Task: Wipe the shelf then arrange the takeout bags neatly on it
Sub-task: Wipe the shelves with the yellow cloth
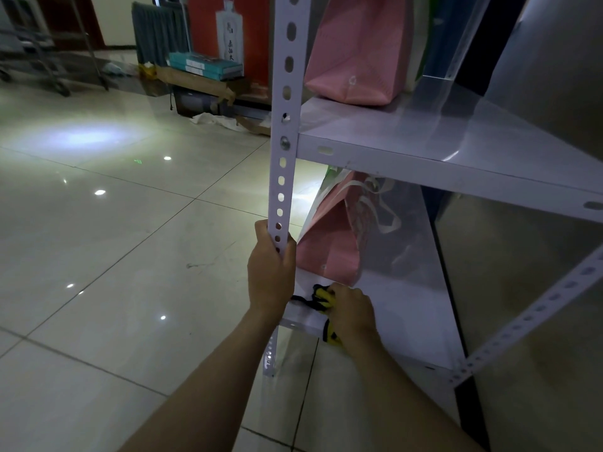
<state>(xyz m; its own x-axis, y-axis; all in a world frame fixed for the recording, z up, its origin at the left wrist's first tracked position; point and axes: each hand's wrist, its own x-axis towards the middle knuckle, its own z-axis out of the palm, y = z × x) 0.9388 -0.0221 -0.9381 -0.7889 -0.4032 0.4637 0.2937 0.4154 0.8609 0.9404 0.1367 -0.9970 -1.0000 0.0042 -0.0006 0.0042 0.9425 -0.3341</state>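
A white metal shelf unit stands before me, with a perforated front-left post point(283, 132). My left hand point(270, 272) is wrapped around that post low down. My right hand point(350, 309) presses a yellow and black cloth point(321, 298) onto the front left corner of the bottom shelf point(408, 308). A pink takeout bag point(329, 252) with white handles stands on that bottom shelf just behind the cloth. Another pink takeout bag point(359, 50) stands at the back left of the middle shelf point(456, 151).
A clear plastic sheet point(456, 76) hangs over the middle shelf's right part. To the left lies open tiled floor point(114, 239). Boxes and cardboard point(205, 68) are piled further back. A diagonal perforated brace point(535, 314) crosses the unit's lower right.
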